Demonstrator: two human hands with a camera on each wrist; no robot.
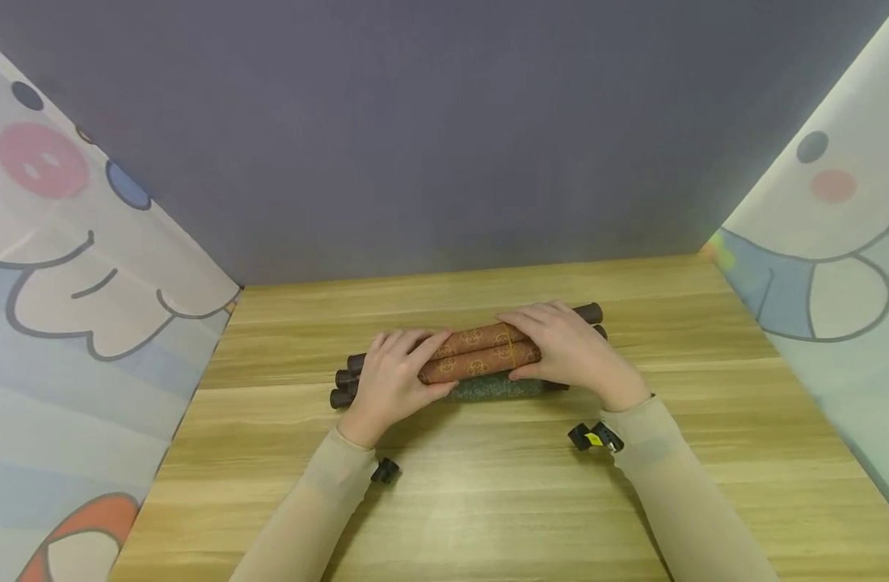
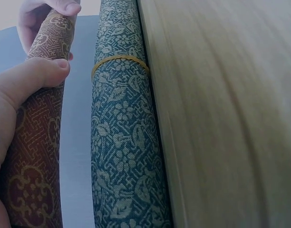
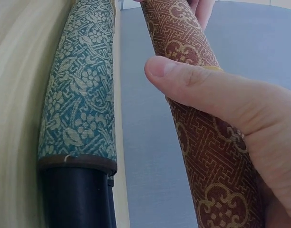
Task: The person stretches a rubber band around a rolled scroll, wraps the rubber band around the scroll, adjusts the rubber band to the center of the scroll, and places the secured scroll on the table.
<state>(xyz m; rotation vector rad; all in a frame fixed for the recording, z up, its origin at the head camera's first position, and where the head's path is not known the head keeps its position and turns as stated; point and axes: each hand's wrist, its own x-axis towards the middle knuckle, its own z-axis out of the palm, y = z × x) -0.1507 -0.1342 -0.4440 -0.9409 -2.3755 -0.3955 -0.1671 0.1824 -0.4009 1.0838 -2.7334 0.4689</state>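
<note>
Two rolled scrolls in reddish-brown brocade with gold medallions, the rear red scroll (image 1: 471,336) and the front red scroll (image 1: 477,366), lie side by side between my hands. My left hand (image 1: 392,378) grips them near their left part, thumb in front and fingers over the back. Toward the right part, my right hand (image 1: 566,346) grips them the same way. Below and in front lies a teal scroll (image 2: 124,137) with a pale floral pattern and a yellow band (image 2: 119,59). Both wrist views show a gap between red and teal. Their undersides are hidden.
Dark rod ends (image 1: 340,398) stick out at the left, and another dark rod end (image 1: 588,313) at the right. The wood-grain table (image 1: 473,501) meets a grey wall (image 1: 444,145) behind. Cartoon-printed curtains (image 1: 823,218) flank both sides.
</note>
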